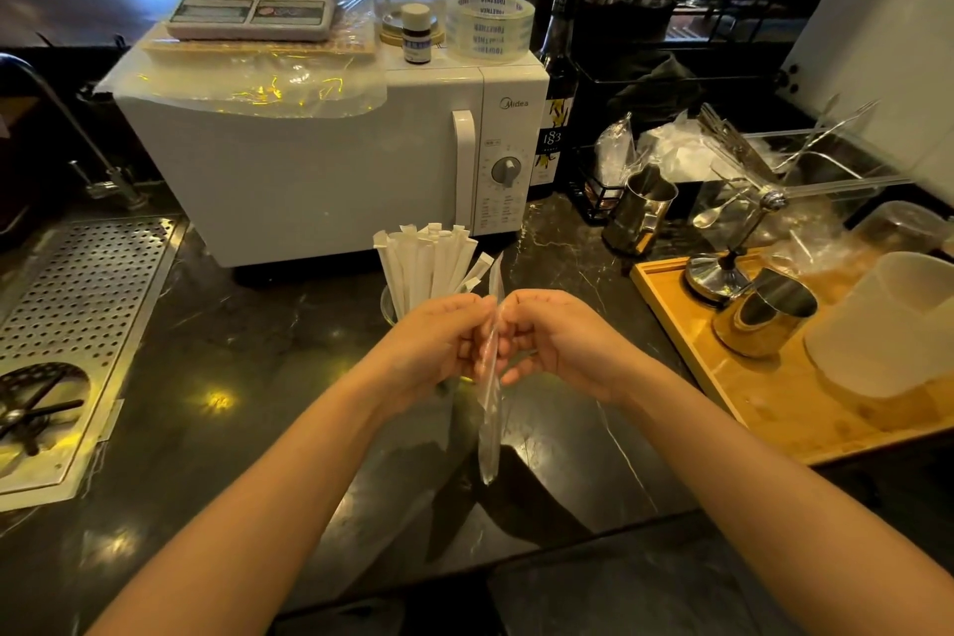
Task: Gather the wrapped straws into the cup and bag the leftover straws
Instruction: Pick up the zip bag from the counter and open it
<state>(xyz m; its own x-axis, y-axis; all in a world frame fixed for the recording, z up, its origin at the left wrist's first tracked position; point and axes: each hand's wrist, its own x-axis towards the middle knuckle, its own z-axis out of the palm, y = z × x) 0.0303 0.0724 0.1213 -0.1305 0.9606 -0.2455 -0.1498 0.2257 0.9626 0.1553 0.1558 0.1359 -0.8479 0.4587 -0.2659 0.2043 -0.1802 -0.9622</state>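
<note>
Several white paper-wrapped straws point(428, 258) stand upright in a clear cup point(388, 307) on the dark counter, just in front of the microwave. The cup is mostly hidden behind my left hand point(439, 341). Both my left hand and my right hand point(557, 341) pinch the top of a long, narrow clear plastic bag point(489, 424) that hangs down between them above the counter. The bag's upper edge sticks up past my fingers, beside the straws. What lies inside the bag I cannot make out.
A white microwave point(330, 160) stands behind the cup, with a scale point(253, 5), a small bottle and a tape roll point(489, 26) on top. A perforated metal drain tray point(77, 325) lies left. A wooden tray point(774, 393) with steel cups sits right.
</note>
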